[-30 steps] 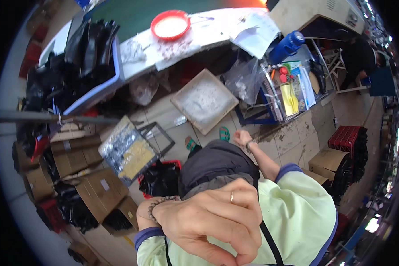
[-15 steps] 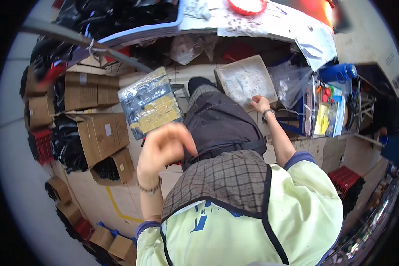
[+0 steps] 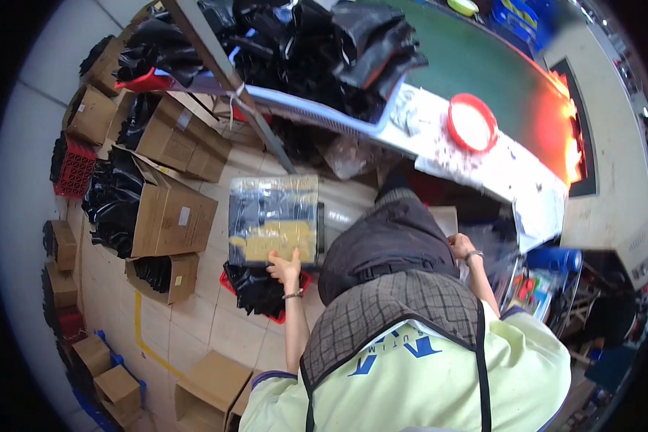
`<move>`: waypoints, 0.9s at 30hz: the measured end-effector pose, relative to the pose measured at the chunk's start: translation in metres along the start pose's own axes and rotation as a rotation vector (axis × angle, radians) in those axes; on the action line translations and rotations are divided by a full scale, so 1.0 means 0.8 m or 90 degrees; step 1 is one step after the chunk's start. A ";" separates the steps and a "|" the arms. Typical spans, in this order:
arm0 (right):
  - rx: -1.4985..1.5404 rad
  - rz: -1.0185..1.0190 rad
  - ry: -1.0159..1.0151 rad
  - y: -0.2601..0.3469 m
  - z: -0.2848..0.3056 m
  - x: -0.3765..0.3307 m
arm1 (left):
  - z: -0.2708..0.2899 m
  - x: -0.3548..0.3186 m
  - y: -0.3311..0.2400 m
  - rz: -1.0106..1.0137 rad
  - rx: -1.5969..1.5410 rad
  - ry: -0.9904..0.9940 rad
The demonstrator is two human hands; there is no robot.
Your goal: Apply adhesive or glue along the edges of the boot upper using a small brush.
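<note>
At the near edge of a square stool top (image 3: 272, 209), wrapped in clear, grey and yellow tape, my left hand (image 3: 285, 269) rests with its fingers apart. Just below it, a red basket (image 3: 277, 317) holds black, glossy pieces (image 3: 255, 291). My right hand (image 3: 463, 247) is beyond my right thigh, its fingers curled at the edge of a pale square panel (image 3: 445, 219). My leg covers most of that panel, and the right fingertips are partly hidden.
A blue plastic tray (image 3: 324, 121) heaped with black pieces and a red round basket (image 3: 450, 129) sit on the workbench. A metal post (image 3: 227, 72) slants down at its left. Cardboard boxes (image 3: 173, 216) line the left floor. A blue bottle (image 3: 554, 259) lies at right.
My left hand has come down from the air onto the taped top's near edge. The view has shifted, showing more bench and the red basket. My right hand stays by the pale panel.
</note>
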State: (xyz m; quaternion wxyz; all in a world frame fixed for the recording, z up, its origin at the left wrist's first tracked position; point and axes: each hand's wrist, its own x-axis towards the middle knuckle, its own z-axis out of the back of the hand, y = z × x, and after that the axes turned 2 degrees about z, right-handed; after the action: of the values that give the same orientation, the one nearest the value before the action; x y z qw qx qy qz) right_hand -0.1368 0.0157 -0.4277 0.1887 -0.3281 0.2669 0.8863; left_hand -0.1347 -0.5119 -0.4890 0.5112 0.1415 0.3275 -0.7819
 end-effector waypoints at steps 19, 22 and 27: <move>0.168 0.589 0.275 0.649 0.406 0.375 | 0.052 0.054 -0.479 -0.264 -0.761 -0.360; 0.176 0.565 0.160 0.616 0.428 0.423 | 0.025 0.034 -0.529 -0.247 -0.779 -0.337; 0.326 0.617 0.105 0.584 0.416 0.311 | 0.043 0.002 -0.483 -0.268 -0.780 -0.273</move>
State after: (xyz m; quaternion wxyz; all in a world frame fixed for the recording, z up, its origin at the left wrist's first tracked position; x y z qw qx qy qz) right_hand -0.7126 -0.1135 -0.2204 -0.1887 -0.1794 0.6084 0.7497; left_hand -0.4763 -0.4346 -0.3222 0.3892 -0.3984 0.6234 -0.5488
